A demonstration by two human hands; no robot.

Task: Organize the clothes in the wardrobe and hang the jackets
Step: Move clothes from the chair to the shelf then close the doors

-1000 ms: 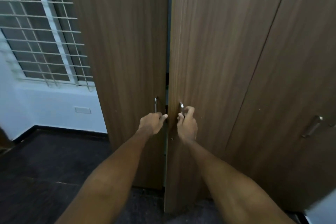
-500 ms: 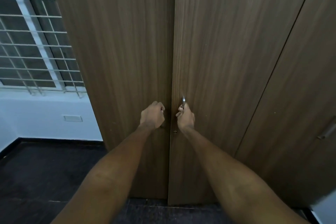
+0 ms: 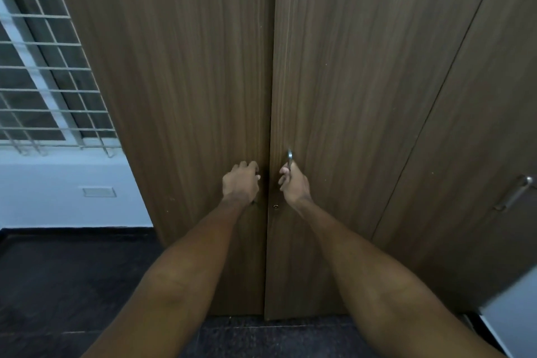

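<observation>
A tall brown wooden wardrobe fills the view, its left door [image 3: 189,81] and right door [image 3: 348,81] meeting at a thin seam with no gap. My left hand [image 3: 240,182] is closed around the left door's handle, which the hand hides. My right hand [image 3: 292,183] grips the metal handle [image 3: 289,157] of the right door, whose top end sticks up above my fingers. A small keyhole [image 3: 275,206] sits just below. No clothes or jackets are visible.
A third wardrobe door [image 3: 479,125] with a metal bar handle [image 3: 515,192] stands at the right. A barred window [image 3: 43,81] and white wall [image 3: 58,183] are at the left. The floor [image 3: 58,285] is dark. A pale object's corner [image 3: 514,314] shows at lower right.
The two doors stood ajar with a dark gap one second ago; they have swung together and now sit flush. Both hands stayed on the handles.
</observation>
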